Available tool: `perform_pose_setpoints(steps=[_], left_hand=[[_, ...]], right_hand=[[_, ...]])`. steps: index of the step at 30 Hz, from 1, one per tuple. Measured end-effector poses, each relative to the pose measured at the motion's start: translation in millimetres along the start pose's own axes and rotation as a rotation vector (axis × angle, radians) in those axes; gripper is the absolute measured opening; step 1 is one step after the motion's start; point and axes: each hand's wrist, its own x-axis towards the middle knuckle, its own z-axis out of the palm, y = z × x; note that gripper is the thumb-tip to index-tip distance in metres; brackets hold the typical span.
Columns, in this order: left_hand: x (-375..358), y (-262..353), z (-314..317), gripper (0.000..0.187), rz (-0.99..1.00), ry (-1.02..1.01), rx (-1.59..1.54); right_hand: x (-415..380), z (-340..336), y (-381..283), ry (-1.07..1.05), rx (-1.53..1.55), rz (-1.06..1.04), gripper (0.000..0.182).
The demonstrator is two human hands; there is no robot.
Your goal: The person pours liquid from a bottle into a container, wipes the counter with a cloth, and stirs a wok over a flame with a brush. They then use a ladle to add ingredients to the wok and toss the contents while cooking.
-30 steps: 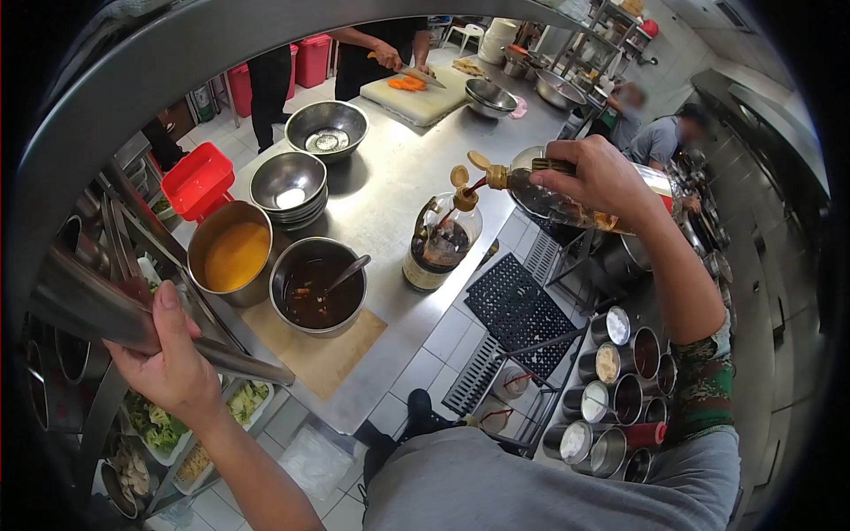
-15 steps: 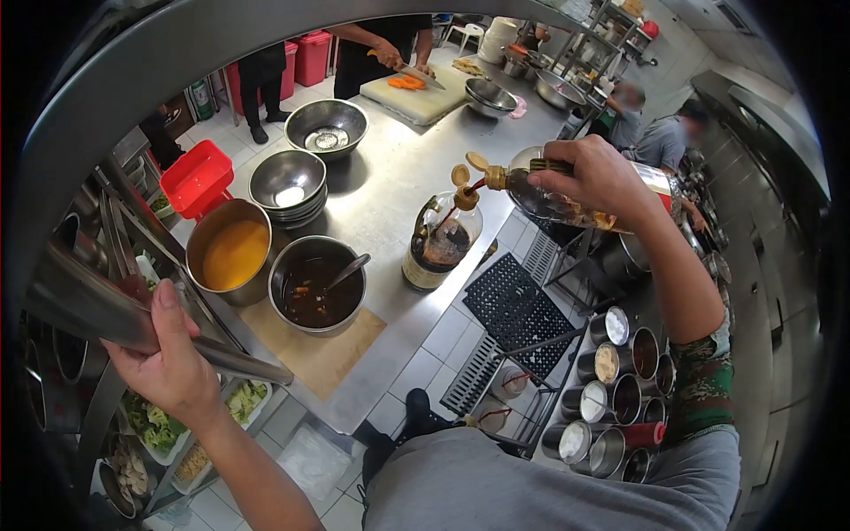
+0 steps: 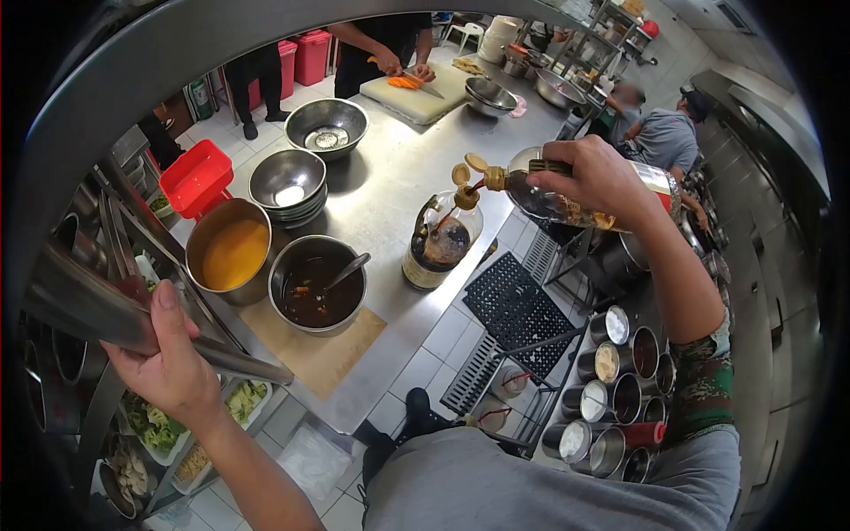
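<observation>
My right hand grips a large clear bottle by its handle and holds it tipped over to the left. A thin dark stream runs from its yellow spout into the mouth of a second bottle. That one stands upright on the steel table, its flip cap raised, partly filled with dark liquid and foam. My left hand is closed around a round metal post at the table's left side. Near it stand a pot of orange liquid and a pot of dark sauce with a spoon.
Steel bowls stand beyond the pots, near a red plastic basket. Across the table, a person's hands cut carrot on a white board. Several containers stand at my right. Two people in grey work farther off.
My hands and both bottles stay nearly still while the dark stream keeps running. Across the table the co-worker's knife has shifted slightly; a person in grey at the right has moved.
</observation>
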Motion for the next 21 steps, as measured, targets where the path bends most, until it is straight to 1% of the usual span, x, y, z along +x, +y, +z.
perform_pose_setpoints(steps=[21], left_hand=[[-0.4, 1.0, 0.8, 0.032, 0.001, -0.007, -0.002]], right_hand=[[1.9, -2.8, -3.5, -0.01, -0.024, -0.005, 0.043]])
